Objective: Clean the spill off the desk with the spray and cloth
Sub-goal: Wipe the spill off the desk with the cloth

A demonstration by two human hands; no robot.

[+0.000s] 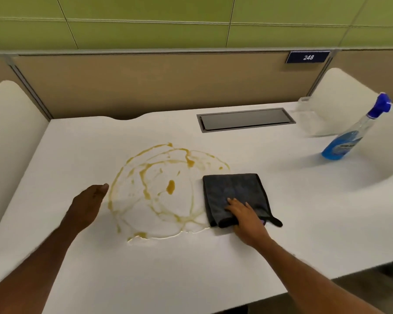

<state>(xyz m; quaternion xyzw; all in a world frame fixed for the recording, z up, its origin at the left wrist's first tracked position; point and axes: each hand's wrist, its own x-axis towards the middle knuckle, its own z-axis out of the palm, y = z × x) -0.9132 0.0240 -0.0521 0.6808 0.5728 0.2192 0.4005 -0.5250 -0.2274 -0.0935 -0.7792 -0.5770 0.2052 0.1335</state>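
We have cleaned nothing yet: the spill (pixel 170 187) lies whole on the table (pixel 191 268). Our right grip (pixel 247 220) pinches the cloth (pixel 234 191) just beside it. Our left grip (pixel 89 205) is wide and empty, and the spray (pixel 343 143) stands unused, well apart.

spill (pixel 168 191) amber streaks | cloth (pixel 234 196) dark grey | spray bottle (pixel 347 141) blue | desk (pixel 191 264) white

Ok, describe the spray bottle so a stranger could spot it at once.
Start at the white desk; follow it to its far right side, past the metal cable hatch. The spray bottle stands there: clear plastic, blue liquid, blue trigger head, unlike the flat dark cloth.
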